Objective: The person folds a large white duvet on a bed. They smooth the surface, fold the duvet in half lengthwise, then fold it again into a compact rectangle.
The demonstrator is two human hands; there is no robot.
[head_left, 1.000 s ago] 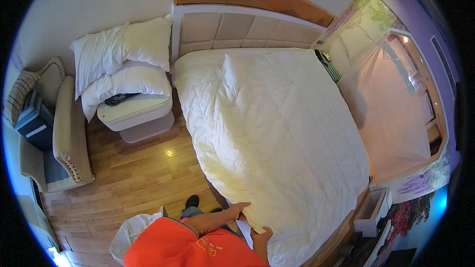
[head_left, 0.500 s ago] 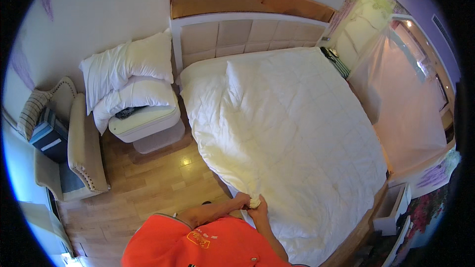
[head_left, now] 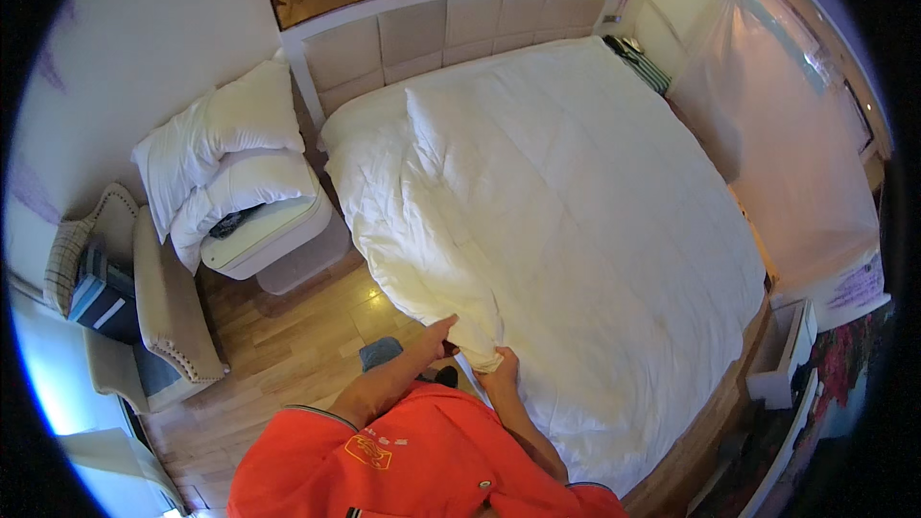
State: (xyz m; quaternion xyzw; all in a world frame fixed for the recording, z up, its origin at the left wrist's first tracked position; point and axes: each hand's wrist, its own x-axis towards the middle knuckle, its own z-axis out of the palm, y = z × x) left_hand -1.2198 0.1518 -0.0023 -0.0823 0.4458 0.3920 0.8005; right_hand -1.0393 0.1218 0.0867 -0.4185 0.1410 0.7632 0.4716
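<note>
White duvet point(head_left: 576, 201) corner pinched by left hand point(head_left: 439, 334) and right hand point(head_left: 501, 366), each grip closed.

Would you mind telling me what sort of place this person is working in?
Most likely a hotel bedroom: a large bed under a white duvet, a padded headboard, and stacked white pillows on a bedside table beside an armchair.

White quilted duvet point(head_left: 576, 201) spread rumpled over the bed.
</note>
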